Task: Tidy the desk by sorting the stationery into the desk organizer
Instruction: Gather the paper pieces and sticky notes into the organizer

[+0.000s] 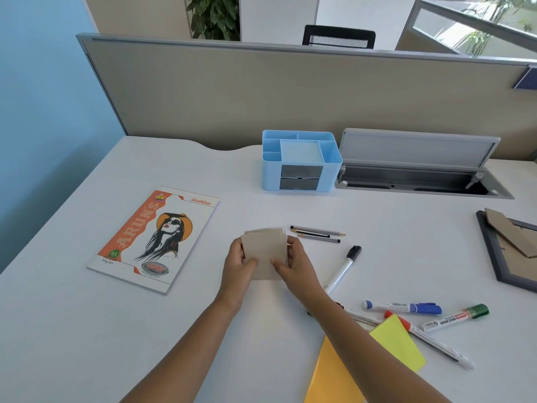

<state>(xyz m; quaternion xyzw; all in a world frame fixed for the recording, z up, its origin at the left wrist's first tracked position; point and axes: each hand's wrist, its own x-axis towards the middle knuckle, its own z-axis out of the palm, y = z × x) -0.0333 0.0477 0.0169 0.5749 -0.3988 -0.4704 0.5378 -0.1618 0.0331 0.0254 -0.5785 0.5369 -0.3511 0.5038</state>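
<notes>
Beige paper cards [265, 257], pinched by both the left hand [239, 261] and the right hand [294, 260], come first, while the compartments of the light-blue plastic desk organizer [300, 161] look unfilled and the markers [402, 307] and pencils [316, 234] lie loose.

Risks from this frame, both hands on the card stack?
1. The beige cards are fanned unevenly at the top between the left hand and right hand; some may slip out when lifted.
2. The pencils lie just beyond the right hand and could be knocked and roll.
3. The organizer has narrow compartments; the cards may only suit the middle one.
</notes>
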